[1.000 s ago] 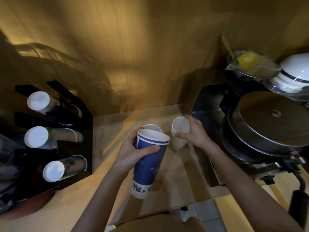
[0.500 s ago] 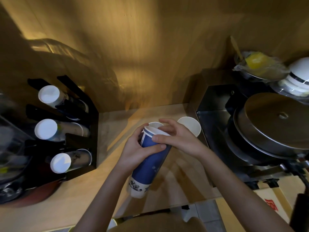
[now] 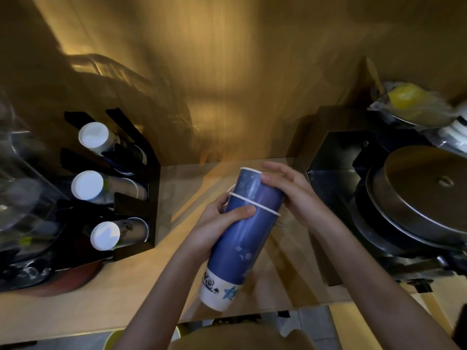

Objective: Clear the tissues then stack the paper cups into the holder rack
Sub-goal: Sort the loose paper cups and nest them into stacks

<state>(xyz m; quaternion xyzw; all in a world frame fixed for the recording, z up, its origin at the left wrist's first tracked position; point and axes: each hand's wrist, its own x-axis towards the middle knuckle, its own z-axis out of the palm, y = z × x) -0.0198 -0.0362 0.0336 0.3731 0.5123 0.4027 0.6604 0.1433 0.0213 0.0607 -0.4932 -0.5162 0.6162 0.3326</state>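
A tall stack of blue paper cups point(image 3: 237, 251) is tilted over the wooden counter, white base toward me. My left hand point(image 3: 217, 221) is wrapped round its upper part. Another blue cup point(image 3: 255, 188) sits partly nested in the stack's mouth and sticks out, rim up. My right hand point(image 3: 293, 195) grips that cup's right side. Behind the stack, a white cup point(image 3: 285, 215) is mostly hidden. The black holder rack point(image 3: 151, 198) stands at the left; its three slots hold lying rows of cups, white bottoms point(image 3: 87, 185) facing me. I see no tissues.
A large steel pot with a flat lid point(image 3: 429, 193) and a black metal box point(image 3: 333, 157) crowd the right. A plastic-wrapped bowl with something yellow point(image 3: 404, 97) sits behind them. A clear container point(image 3: 15, 185) stands far left. The wooden wall is close behind; the counter edge point(image 3: 151, 324) runs below.
My right hand let go of the white cup on the counter and moved to the top of the stack. A blue cup now stands in the stack's mouth, held by that hand.
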